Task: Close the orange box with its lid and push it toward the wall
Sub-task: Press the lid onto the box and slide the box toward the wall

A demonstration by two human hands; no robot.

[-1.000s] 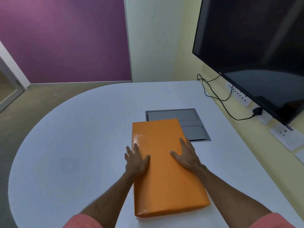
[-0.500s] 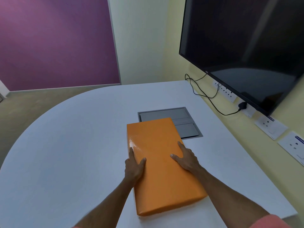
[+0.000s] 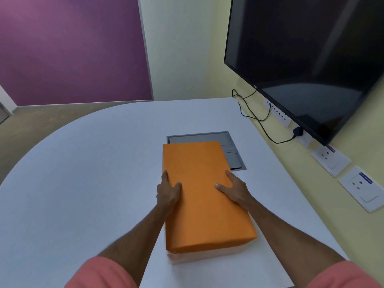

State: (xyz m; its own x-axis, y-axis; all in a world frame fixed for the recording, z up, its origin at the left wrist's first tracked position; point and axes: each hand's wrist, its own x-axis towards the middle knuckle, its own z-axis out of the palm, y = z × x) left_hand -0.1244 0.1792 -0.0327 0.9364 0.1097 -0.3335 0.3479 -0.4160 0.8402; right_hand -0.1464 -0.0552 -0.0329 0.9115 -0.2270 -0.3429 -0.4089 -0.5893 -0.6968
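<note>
Since half a second ago both hands have slid outward from the top of the lid to its long edges, and the glossy highlight near the lid's far left corner is gone. The flat orange rectangular lid (image 3: pixel 204 194) sits on the box, whose paler lower wall (image 3: pixel 205 255) shows under the lid's near edge. The left hand (image 3: pixel 168 194) is partly open and wrapped over the lid's left edge: the thumb lies on top of the lid, while the fingers run down and along the side. The right hand (image 3: pixel 235 189) is likewise partly open on the right edge, thumb resting on the orange top and pointing inward, fingers (image 3: pixel 229 174) stretched forward along the edge. Each hand presses against the lid from its side; whether the fingertips curl beneath it cannot be told.

The box stands on the white rounded table (image 3: pixel 83 183), its far end overlapping the grey recessed metal panel (image 3: pixel 232 159) set into the tabletop. It lies well apart from the pale yellow wall (image 3: pixel 291 163) on the right, where a large black screen (image 3: pixel 307 59) hangs above white socket plates (image 3: pixel 330 161) and a black cable (image 3: pixel 255 119). Pink sleeves (image 3: pixel 99 275) cover the upper arms
</note>
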